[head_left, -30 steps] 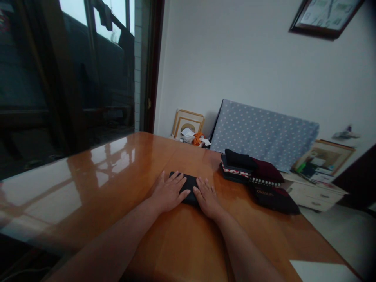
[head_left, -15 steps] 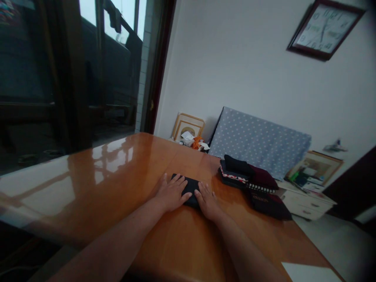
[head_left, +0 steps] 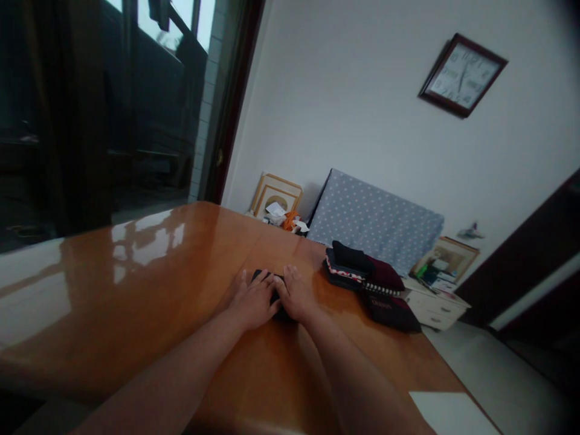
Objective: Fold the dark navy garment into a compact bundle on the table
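Note:
A small folded black cloth lies on the glossy wooden table, mostly hidden under my hands. My left hand and my right hand both rest on it, fingertips close together, with the fingers curved over its top. To the right stand a stack of folded dark clothes with red-and-white patterned edges and a black-and-maroon folded garment with lettering, both apart from my hands.
Beyond the table stand a polka-dot blue board and picture frames with orange and white scraps. A low white drawer unit stands at the right. A white sheet lies at the near right corner. A glass door is at the left.
My hands have slid together over the black cloth and now cover more of it. The whole view has turned, so the room and clock sit further left and lower.

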Available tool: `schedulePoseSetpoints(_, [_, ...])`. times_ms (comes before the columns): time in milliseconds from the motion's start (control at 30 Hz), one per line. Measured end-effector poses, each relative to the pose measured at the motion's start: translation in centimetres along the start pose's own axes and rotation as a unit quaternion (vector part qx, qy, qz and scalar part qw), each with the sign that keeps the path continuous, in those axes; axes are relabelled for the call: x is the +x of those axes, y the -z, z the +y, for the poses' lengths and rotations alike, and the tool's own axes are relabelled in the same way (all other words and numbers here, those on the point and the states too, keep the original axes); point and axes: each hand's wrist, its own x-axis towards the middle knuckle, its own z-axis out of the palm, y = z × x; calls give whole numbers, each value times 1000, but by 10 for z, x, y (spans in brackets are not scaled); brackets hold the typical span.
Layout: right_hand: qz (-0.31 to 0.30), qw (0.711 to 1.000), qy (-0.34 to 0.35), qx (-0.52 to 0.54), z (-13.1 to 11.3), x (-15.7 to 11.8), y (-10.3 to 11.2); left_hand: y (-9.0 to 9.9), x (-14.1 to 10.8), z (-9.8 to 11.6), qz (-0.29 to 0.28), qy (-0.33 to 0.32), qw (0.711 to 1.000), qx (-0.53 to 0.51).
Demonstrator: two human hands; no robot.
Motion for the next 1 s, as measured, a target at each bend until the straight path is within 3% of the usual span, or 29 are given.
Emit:
schedulePoseSetpoints(200, [-24,999,-37,23,1,2,-17,2,1,0,-29,16,999,-20])
schedulePoseSetpoints(500, [-35,998,-41,42,5,0,-16,4,10,-12,-111,41,989,-86])
schedulePoseSetpoints(667, [-34,998,-34,31,7,-1,-18,5,12,-20,-120,59,983,-129])
schedulePoseSetpoints(767, [-36,999,-37,16,7,0,-20,8,13,-30,-88,67,959,-262])
schedulePoseSetpoints(833, [-36,999,-37,2,7,0,-21,14,13,-37,-38,96,908,-405])
schedulePoseSetpoints(900, [-39,999,-35,-9,7,0,-22,20,15,-45,53,155,849,-502])
schedulePoseSetpoints(1000, [-52,998,-34,-21,10,2,-23,24,17,-56,210,252,795,-510])
